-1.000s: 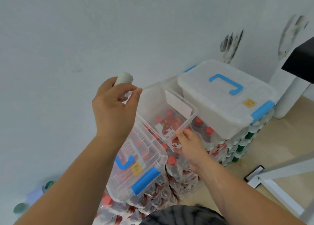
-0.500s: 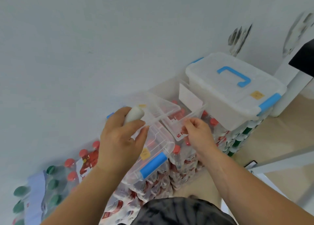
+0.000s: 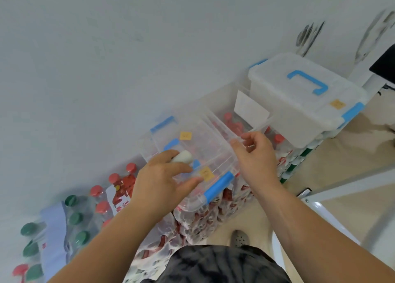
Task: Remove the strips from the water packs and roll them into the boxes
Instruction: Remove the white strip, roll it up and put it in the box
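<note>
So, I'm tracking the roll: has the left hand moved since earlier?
Yes: the left hand, gripping the white roll, dropped from above the clear box down onto it.

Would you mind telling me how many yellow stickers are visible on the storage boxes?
3. One sticker on the closed white box at right; a second sticker beside the near blue latch; a third sticker farther back on clear plastic. Others may be hidden.

Head-worn camera looks steeply down, close over the clear box [image 3: 210,145].
</note>
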`<state>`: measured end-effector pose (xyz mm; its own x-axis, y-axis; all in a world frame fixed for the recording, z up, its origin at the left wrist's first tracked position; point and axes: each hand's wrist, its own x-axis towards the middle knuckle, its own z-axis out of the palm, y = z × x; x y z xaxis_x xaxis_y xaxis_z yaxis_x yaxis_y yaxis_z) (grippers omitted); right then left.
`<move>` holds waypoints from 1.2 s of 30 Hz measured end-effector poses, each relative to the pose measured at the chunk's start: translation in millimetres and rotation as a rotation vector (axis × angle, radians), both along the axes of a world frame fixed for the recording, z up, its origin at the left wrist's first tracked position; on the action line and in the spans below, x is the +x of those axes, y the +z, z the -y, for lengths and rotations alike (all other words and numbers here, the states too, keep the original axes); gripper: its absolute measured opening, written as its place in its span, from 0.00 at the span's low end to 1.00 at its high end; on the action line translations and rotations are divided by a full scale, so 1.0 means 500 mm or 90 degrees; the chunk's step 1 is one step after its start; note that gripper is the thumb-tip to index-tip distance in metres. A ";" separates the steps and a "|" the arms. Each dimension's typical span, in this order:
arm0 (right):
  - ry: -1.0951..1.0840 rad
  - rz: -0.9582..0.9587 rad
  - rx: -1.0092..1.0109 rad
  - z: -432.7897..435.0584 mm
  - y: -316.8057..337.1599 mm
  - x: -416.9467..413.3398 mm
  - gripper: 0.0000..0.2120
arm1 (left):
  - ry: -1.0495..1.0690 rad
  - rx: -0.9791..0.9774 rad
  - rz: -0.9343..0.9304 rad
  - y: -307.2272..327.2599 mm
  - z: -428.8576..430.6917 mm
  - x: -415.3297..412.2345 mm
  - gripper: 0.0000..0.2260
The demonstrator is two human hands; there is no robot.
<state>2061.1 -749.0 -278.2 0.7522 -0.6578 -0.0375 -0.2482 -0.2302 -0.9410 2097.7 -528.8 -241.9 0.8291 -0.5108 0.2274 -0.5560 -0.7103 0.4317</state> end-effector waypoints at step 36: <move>0.222 -0.094 0.107 0.198 0.075 0.250 0.03 | 0.135 0.135 -0.089 0.052 0.290 0.233 0.21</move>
<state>2186.3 -848.0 -240.7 0.9075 -0.3399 -0.2468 -0.3176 -0.1706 -0.9328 2214.0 -673.9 -216.1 0.9379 -0.3466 0.0112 -0.3314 -0.8861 0.3240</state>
